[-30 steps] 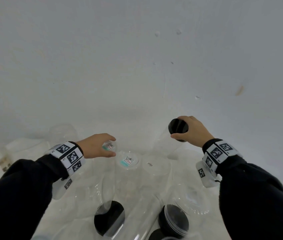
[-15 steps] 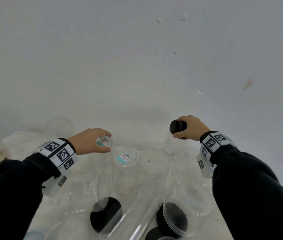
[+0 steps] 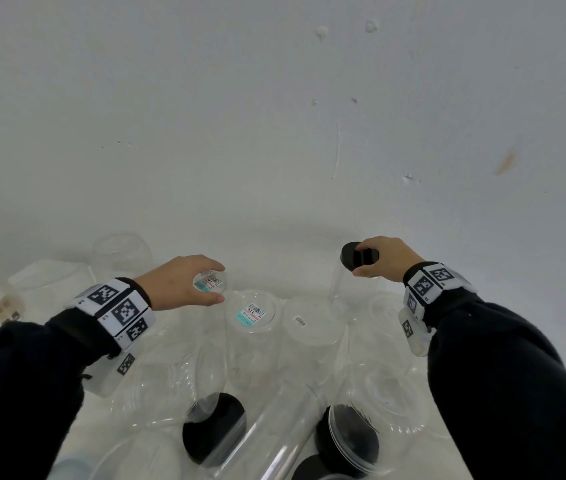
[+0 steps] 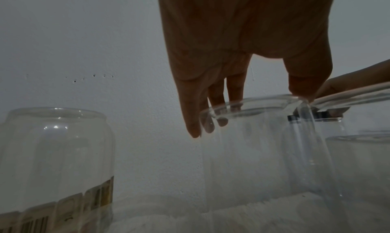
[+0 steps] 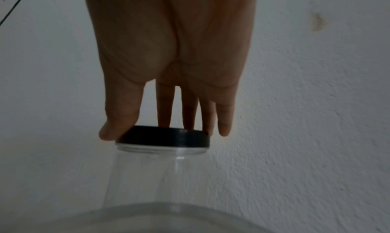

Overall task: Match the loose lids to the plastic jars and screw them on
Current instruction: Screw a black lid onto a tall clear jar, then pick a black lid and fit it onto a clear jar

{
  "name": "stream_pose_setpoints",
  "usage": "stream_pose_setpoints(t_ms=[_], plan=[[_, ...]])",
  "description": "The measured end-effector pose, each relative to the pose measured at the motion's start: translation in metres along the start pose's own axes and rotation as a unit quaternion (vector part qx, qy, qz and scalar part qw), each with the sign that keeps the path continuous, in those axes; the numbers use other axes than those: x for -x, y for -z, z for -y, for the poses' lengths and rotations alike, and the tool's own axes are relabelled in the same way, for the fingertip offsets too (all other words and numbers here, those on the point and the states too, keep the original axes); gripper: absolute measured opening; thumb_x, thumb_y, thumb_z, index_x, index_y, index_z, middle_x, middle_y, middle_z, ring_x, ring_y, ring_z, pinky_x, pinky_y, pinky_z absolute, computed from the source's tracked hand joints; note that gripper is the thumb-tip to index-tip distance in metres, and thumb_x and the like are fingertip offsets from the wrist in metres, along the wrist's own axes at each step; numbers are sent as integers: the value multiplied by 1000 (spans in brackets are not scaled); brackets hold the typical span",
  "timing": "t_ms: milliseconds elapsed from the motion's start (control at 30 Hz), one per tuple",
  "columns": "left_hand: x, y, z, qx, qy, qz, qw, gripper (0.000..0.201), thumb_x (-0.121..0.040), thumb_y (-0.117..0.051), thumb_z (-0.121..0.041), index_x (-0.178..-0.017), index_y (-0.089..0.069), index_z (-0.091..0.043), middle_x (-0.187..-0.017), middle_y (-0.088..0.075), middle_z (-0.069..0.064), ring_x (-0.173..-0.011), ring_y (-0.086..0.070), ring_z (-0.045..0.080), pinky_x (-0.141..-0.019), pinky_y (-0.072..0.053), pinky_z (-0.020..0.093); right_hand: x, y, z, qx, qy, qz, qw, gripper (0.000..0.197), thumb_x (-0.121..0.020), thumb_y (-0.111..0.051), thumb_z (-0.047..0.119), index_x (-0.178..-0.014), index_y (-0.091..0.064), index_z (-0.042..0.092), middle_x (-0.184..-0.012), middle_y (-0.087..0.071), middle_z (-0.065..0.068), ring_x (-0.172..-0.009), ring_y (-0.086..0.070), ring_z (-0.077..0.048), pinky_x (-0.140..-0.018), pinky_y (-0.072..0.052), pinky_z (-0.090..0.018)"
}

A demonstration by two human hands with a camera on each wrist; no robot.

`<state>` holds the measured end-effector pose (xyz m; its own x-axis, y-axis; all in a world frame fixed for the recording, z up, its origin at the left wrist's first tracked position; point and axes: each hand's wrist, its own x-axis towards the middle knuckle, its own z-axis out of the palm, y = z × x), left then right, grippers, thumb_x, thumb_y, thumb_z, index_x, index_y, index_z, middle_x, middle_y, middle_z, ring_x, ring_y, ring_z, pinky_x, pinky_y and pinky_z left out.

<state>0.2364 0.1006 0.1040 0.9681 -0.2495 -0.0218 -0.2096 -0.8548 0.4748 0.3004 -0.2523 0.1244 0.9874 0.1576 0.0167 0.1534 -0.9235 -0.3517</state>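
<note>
Several clear plastic jars stand crowded on a white surface against a white wall. My right hand [image 3: 373, 259] grips a black lid [image 3: 352, 255] from above; the right wrist view shows the black lid [image 5: 163, 138] seated on the neck of a tall clear jar [image 5: 156, 173], thumb on one side, fingers on the other. My left hand [image 3: 205, 284] grips the upturned bottom of a clear jar [image 3: 210, 282] that bears a teal price sticker. In the left wrist view my fingers [image 4: 196, 119] and thumb curl round that jar's rim [image 4: 249, 106].
More upturned jars, one stickered [image 3: 252, 313] and one plain [image 3: 311, 323], stand between my hands. A tube-like jar [image 3: 267, 434] lies in front between two black lids [image 3: 214, 427] [image 3: 347, 438]. A wide labelled jar [image 4: 57, 161] stands far left. The wall is close behind.
Both hands keep their grips. The right hand has turned on the black lid, so the fingers now lie across its top. The head view has tilted up a little.
</note>
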Motion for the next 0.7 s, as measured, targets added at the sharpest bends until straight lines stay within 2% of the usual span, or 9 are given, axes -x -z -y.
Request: stream_pose_setpoints(t_ms=[267,433,533,633,700], plan=[[-1,-1,0,-6,-1,-1,1000,77,-59,-57,-57,-129,-50,-25,-128,-51,-7,-107,-44,7,-87,-33,19,1,-1,0,12,-1,14,1000,53,-81,-70,32,-127,-53,13,-127,-54,-7,-114,-49,-22,-87,-35,-24],[-1,-1,0,-9,2,-3,1000,74,-63,-62,-55,-129,-50,-24,-128,-51,-5,-110,-46,9,-89,-34,20,12,11,4,11,13,-7,1000,53,-85,-67,33,-131,-49,13,-133,-50,-6,-120,-46,-22,-91,-33,-25],[-2,-2,1,-28,4,-6,1000,59,-79,-70,-41,-130,-49,-23,-131,-50,-3,-117,-46,13,-94,-35,23,31,28,12,11,46,-34,998,51,-86,-65,33,-131,-49,15,-139,-46,-3,-127,-41,-20,-99,-30,-27],[-2,0,-1,-49,12,2,999,58,-81,-68,-38,-133,-47,-22,-138,-47,-2,-125,-43,15,-103,-32,26,58,42,25,6,87,-57,995,48,-87,-64,32,-130,-49,18,-136,-48,0,-123,-44,-17,-94,-29,-22],[0,1,-6,-73,11,11,997,59,-83,-65,-38,-135,-44,-19,-146,-38,-2,-132,-36,16,-108,-26,27,78,45,34,-3,108,-56,993,48,-86,-65,33,-129,-50,19,-132,-51,3,-118,-47,-14,-91,-32,-20]])
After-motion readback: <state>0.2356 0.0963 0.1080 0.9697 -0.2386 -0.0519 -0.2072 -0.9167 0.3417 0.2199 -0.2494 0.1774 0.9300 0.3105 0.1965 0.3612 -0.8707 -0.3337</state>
